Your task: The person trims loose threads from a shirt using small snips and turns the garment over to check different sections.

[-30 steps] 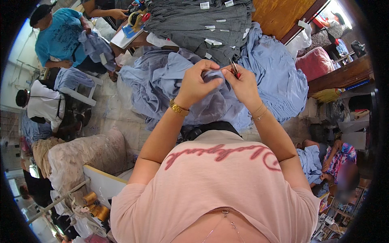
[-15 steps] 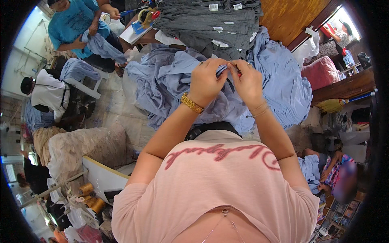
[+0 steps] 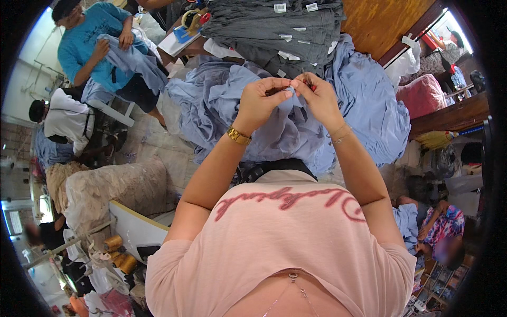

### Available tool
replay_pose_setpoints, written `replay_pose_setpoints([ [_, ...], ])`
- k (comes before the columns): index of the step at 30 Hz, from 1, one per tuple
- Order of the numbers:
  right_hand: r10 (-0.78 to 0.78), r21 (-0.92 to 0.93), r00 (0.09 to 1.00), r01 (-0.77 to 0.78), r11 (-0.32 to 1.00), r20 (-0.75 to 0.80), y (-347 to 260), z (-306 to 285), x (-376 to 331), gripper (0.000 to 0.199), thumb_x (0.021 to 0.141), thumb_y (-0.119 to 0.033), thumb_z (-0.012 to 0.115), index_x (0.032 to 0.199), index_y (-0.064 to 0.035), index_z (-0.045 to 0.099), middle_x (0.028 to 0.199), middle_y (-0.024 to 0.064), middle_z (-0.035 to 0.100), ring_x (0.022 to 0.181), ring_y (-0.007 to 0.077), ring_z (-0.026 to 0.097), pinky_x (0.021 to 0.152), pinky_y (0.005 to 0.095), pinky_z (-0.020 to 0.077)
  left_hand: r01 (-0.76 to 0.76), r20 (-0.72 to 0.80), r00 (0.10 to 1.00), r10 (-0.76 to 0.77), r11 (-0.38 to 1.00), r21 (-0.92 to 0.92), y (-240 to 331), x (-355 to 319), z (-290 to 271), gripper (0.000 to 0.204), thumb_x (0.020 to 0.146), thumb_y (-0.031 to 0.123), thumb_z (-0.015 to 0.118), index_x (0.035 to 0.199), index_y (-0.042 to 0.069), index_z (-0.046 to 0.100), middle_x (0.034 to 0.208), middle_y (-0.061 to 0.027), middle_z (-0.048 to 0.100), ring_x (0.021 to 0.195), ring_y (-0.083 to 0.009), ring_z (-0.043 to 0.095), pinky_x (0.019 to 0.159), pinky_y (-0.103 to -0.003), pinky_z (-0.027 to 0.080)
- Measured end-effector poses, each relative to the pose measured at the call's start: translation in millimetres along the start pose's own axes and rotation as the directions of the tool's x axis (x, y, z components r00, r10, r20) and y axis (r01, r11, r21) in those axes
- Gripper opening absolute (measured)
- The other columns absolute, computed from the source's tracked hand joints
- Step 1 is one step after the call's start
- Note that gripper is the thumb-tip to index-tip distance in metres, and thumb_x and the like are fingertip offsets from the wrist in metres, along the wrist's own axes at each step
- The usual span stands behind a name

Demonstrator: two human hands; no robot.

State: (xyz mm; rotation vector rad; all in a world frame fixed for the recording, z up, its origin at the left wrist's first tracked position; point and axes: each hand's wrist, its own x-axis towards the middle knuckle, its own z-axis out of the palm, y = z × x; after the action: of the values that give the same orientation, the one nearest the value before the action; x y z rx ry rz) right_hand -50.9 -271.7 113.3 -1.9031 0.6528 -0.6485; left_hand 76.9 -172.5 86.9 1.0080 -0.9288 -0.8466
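Between the two hands, a bit of blue cloth (image 3: pixel 288 112) is pinched up, and the rest of it hangs down below the fingers. The left hand (image 3: pixel 269 96) is nearly closed, with its thumb and pointing finger squeezed on the cloth. The right hand (image 3: pixel 315 98) is curled nearly closed too. It has small red scissors (image 3: pixel 313 88) tucked in its fingers, and its fingertips meet the left hand's at the cloth. You cannot tell if the blades touch anything.

Under both hands and out to each side lies a big, messy blue pile (image 3: pixel 211 98). Just past the hands is a heap of grey clothes (image 3: pixel 272 39) with white tags. Beyond the left hand, off to its left, sits a blue tape holder (image 3: pixel 185 35). Farther left of that hand, a person in a blue shirt (image 3: pixel 95 34) holds up more blue cloth. Well off to the right of the right hand is a pink cushion (image 3: pixel 420 98). Right below the left hand, a gold watch (image 3: pixel 238 136) goes around the wrist.
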Motion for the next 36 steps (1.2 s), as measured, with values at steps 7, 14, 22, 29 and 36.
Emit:
replay_pose_setpoints([
  [7,0.146,0.193,0.983,-0.165,0.967,0.11,1,-11,-8,0.032,0.089,-0.035,0.048,0.092,-0.0038,0.055,0.073,0.0031,0.054,0.062,0.0066,0.045,0.056,0.0216,0.0374,0.057,-0.046,0.997,-0.057,0.998,-0.003,-3,3,-2,0.028,0.075,0.005,0.067,0.101,-0.003,0.061,0.092,-0.0053,0.063,0.08,-0.0093,0.056,0.073,-0.02,0.044],
  [14,0.149,-0.054,0.933,-0.139,0.989,0.327,-33,-26,-24,0.034,0.092,-0.033,0.041,0.101,-0.003,0.054,0.078,0.0049,0.054,0.065,0.0123,0.05,0.061,0.0253,0.0406,0.043,-0.039,0.998,-0.04,0.996,0.084,0,5,-3,0.027,0.075,0.006,0.068,0.099,-0.003,0.063,0.087,-0.0054,0.064,0.078,-0.0089,0.057,0.071,-0.02,0.044],
  [22,0.18,-0.171,0.937,-0.134,0.976,0.299,-33,-30,-21,0.034,0.092,-0.033,0.041,0.101,-0.0052,0.058,0.066,0.0031,0.051,0.059,0.0115,0.046,0.056,0.0246,0.0374,0.041,-0.024,0.999,-0.038,0.99,0.135,-3,6,-2,0.025,0.074,0.008,0.069,0.096,-0.003,0.063,0.085,-0.0074,0.065,0.077,-0.0097,0.058,0.071,-0.02,0.045],
  [29,0.181,-0.216,0.933,-0.116,0.969,0.31,-34,-34,-18,0.034,0.091,-0.032,0.04,0.095,-0.0042,0.059,0.063,0.0057,0.051,0.059,0.0146,0.049,0.058,0.027,0.0399,0.071,-0.017,0.997,-0.07,0.989,0.128,-5,6,-3,0.025,0.074,0.008,0.069,0.095,-0.004,0.063,0.085,-0.0068,0.064,0.077,-0.0095,0.058,0.07,-0.02,0.045],
  [36,0.171,-0.239,0.929,-0.093,0.967,0.329,-37,-34,-15,0.03,0.089,-0.028,0.041,0.092,-0.0034,0.059,0.064,0.0058,0.051,0.058,0.0152,0.049,0.058,0.0275,0.0404,0.102,0.002,0.995,-0.102,0.991,0.088,1,5,-2,0.027,0.074,0.011,0.07,0.095,-0.004,0.063,0.085,-0.0065,0.064,0.077,-0.0096,0.057,0.071,-0.021,0.044],
])
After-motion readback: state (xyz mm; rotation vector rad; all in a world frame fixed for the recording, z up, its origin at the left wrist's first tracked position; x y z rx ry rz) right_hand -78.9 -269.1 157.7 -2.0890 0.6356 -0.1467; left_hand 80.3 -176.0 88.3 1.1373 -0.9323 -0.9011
